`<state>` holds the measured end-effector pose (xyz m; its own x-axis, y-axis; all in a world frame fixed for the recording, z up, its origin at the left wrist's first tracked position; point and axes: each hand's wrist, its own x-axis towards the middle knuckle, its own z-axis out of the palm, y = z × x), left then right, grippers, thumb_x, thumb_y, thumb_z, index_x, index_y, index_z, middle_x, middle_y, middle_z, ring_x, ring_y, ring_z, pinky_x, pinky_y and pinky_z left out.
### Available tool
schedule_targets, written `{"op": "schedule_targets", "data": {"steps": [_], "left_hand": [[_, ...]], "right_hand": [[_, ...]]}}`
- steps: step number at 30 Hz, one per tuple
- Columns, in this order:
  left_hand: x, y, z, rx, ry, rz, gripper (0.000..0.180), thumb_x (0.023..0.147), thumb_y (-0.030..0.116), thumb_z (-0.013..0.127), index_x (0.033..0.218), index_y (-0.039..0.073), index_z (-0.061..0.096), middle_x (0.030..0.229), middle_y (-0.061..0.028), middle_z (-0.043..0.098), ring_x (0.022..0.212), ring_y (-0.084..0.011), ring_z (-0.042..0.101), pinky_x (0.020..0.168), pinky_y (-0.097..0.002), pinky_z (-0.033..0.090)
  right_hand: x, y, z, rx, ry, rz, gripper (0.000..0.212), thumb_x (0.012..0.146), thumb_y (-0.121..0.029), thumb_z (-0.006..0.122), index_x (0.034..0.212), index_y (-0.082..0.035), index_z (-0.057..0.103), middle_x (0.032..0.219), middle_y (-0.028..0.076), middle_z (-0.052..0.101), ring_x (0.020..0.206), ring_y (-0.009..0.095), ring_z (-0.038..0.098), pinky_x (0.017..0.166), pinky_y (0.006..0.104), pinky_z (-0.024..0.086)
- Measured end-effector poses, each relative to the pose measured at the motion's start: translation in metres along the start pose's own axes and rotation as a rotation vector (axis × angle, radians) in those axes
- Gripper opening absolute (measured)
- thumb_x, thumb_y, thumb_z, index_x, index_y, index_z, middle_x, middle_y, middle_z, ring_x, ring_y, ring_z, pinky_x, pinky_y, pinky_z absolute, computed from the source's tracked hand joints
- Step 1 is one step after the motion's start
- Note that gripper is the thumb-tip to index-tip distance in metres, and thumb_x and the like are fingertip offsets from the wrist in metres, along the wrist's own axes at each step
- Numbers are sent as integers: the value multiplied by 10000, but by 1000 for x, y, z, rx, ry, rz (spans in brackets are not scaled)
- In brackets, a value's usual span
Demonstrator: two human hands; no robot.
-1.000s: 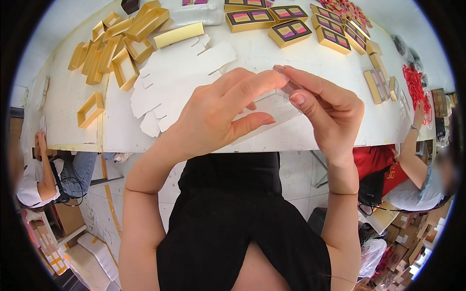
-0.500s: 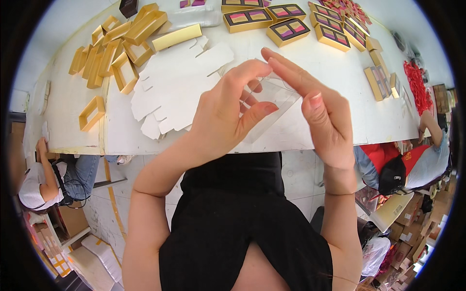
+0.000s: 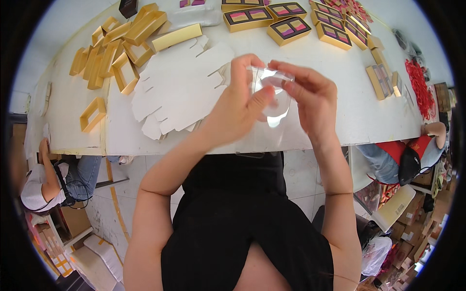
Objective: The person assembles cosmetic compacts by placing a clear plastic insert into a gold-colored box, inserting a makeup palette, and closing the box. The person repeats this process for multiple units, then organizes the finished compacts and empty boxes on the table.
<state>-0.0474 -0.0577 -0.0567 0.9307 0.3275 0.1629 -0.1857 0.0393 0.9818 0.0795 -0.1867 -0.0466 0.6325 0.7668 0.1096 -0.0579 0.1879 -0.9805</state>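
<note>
Above the near part of the white table, both of my hands grip a clear plastic box, which throws bright reflections. My left hand is closed on its left side, the fingertips at the top edge and the thumb across the front. On the other side, my right hand pinches the upper right corner between thumb and fingers. The fingers are slightly smeared by motion. To the left of the plastic box lies a stack of flat white die-cut card sheets, nearest to my left hand.
Empty gold box frames are heaped at the far left, one gold frame lying apart. Gold boxes with coloured panels stand at the back, more at the right. Red shredded filler lies far right. People sit at both sides.
My hands have come lower and opened up around the clear plastic box, which now stands wider and catches the light. The person on the right has shifted.
</note>
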Motion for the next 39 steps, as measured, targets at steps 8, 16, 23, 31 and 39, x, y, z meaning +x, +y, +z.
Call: {"op": "schedule_targets", "data": {"steps": [8, 16, 23, 31, 39], "left_hand": [[9, -10, -17, 553, 78, 642, 1115, 640, 265, 898, 1470, 77, 177, 1437, -209, 336, 1377, -338, 303, 1072, -487, 324], [0, -24, -15, -15, -88, 86, 760, 745, 156, 808, 1377, 51, 399, 1271, -60, 520, 1230, -211, 472, 1057, -382, 335], [-6, -38, -20, 391, -84, 182, 874, 741, 172, 804, 1447, 48, 302, 1306, -117, 525, 1244, -279, 476, 1041, -363, 373], [-16, -42, -16, 358, -6, 131, 886, 750, 97, 807, 1455, 41, 274, 1365, -109, 461, 1300, -203, 404, 1105, -393, 300], [-16, -41, -17, 561, 45, 206, 873, 742, 225, 807, 1433, 39, 307, 1371, -152, 464, 1243, -327, 476, 1019, -394, 401]], "right_hand": [[8, 19, 14, 649, -107, 521, 286, 897, -107, 604, 1118, 70, 564, 1097, 191, 627, 1048, 325, 623, 963, 439, 506], [135, 69, -120, -1558, 20, -552, 757, 823, -304, 690, 1461, -102, 337, 1521, 78, 336, 1422, 298, 264, 1144, 523, 201], [115, 52, -129, -1476, -45, -553, 861, 701, -183, 784, 1456, -165, 371, 1324, 115, 496, 1215, 282, 467, 1041, 442, 378], [75, -37, -103, -389, -232, -397, 546, 786, -198, 696, 1272, 2, 543, 1252, 136, 559, 1146, 227, 555, 952, 340, 448], [54, -94, -50, -708, -552, -473, 290, 838, -234, 651, 995, 10, 654, 1031, 111, 608, 933, 225, 601, 918, 340, 433]]}}
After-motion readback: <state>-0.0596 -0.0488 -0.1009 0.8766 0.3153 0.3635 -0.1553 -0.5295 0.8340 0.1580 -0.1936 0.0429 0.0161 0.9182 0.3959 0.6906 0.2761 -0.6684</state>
